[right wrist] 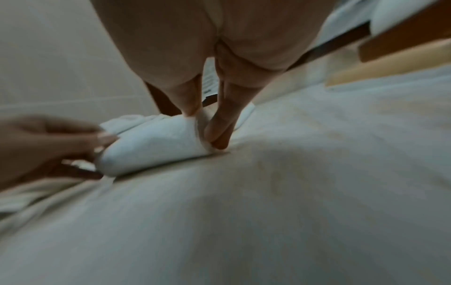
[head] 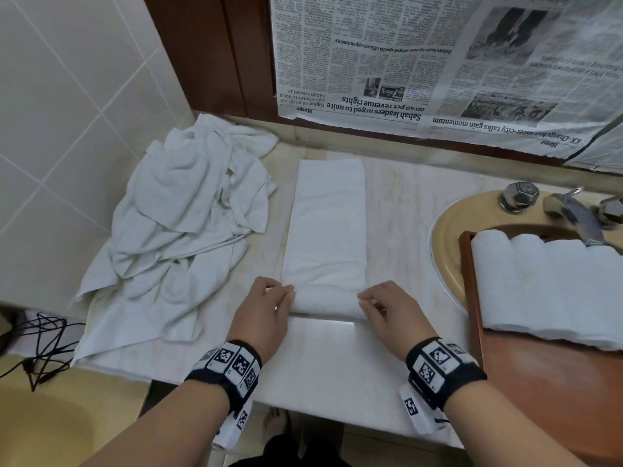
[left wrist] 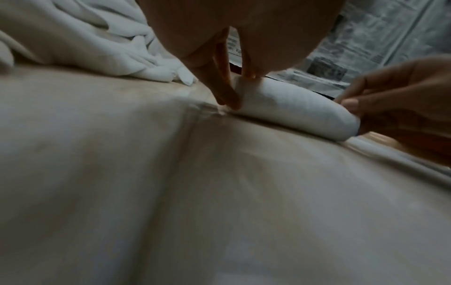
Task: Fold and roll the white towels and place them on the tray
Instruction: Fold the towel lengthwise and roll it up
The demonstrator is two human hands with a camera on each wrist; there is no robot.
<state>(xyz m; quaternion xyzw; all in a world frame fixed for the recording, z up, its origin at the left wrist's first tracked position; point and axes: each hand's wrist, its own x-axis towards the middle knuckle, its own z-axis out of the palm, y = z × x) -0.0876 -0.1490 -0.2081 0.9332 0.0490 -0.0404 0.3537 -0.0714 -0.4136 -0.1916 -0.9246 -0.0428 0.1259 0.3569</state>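
A white towel [head: 328,224] lies folded into a long strip on the marble counter, its near end rolled into a short roll [head: 325,303]. My left hand [head: 269,308] grips the roll's left end [left wrist: 244,90], thumb and fingers curled round it. My right hand [head: 384,310] grips the right end [right wrist: 195,133] the same way. The roll [left wrist: 300,113] lies across the counter between both hands. A wooden tray [head: 526,372] at the right holds several rolled white towels [head: 546,284].
A heap of loose white towels [head: 182,224] covers the counter's left side against the tiled wall. A tan sink [head: 448,230] with chrome taps [head: 569,210] sits under the tray's far end. Newspaper [head: 438,62] hangs over the wall behind. Black cables [head: 40,342] lie at the lower left.
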